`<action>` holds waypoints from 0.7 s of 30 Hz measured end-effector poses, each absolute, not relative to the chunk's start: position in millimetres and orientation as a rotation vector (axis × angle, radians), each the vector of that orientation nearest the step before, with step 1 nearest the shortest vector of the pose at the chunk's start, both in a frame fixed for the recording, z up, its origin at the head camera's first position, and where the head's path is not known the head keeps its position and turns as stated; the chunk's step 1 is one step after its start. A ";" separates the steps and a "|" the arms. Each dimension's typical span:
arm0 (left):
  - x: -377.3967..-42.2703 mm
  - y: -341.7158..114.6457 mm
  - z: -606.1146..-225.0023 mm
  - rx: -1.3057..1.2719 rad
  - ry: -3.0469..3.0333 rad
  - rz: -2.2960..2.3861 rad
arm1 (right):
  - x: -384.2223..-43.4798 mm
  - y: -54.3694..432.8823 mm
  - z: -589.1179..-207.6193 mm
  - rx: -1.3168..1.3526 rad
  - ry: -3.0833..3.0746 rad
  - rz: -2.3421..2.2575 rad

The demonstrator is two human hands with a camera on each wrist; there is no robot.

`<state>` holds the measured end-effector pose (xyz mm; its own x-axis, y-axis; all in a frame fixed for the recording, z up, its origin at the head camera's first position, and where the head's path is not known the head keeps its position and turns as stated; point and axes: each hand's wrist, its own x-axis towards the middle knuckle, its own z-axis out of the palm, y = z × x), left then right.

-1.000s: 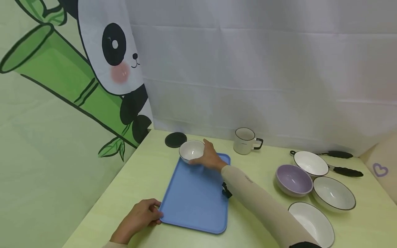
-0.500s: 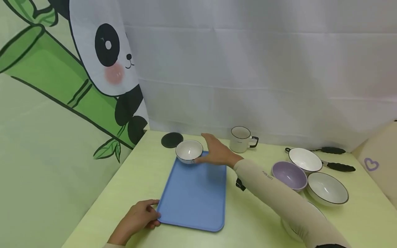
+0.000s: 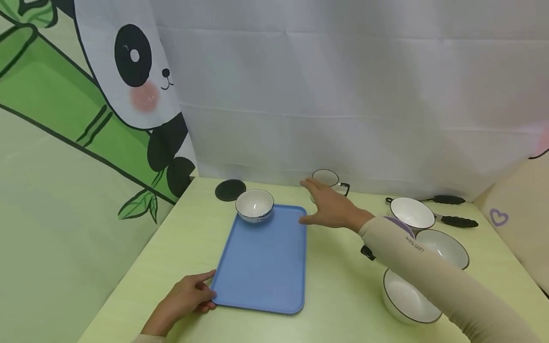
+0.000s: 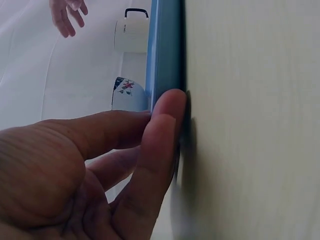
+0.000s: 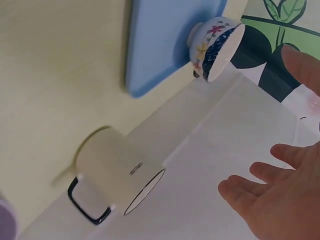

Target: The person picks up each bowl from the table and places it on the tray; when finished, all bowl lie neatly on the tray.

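Observation:
A blue rectangular tray (image 3: 261,257) lies on the table, its near-left corner pinched between the thumb and fingers of my left hand (image 3: 184,297). The left wrist view shows those fingertips (image 4: 167,107) at the tray's edge. On the tray's far-left corner stands a small bowl (image 3: 254,205), white inside, with flowers and a dark blue band outside (image 5: 212,47). My right hand (image 3: 332,205) hangs in the air right of the tray, fingers spread and holding nothing. It partly covers a white enamel mug (image 3: 325,177) with a black rim and handle (image 5: 90,205).
A black round coaster (image 3: 230,190) lies at the back left. On the right are a white bowl (image 3: 407,300), another white bowl (image 3: 443,245), a mostly hidden purple bowl (image 3: 401,225) and a white dish (image 3: 411,212). Black-handled utensils (image 3: 459,221) lie behind them. A curtain backs the table.
My right hand has let go of the small bowl, leaving it on the tray, and moved right toward the mug. My left hand keeps its place at the tray corner. The head view has shifted slightly.

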<state>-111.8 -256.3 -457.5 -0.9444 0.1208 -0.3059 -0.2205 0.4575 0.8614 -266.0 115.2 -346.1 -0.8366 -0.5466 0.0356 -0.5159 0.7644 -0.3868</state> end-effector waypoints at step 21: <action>-112.2 -259.3 -459.8 -0.066 2.337 1.533 | -229.4 228.7 -335.5 -0.618 3.011 -0.641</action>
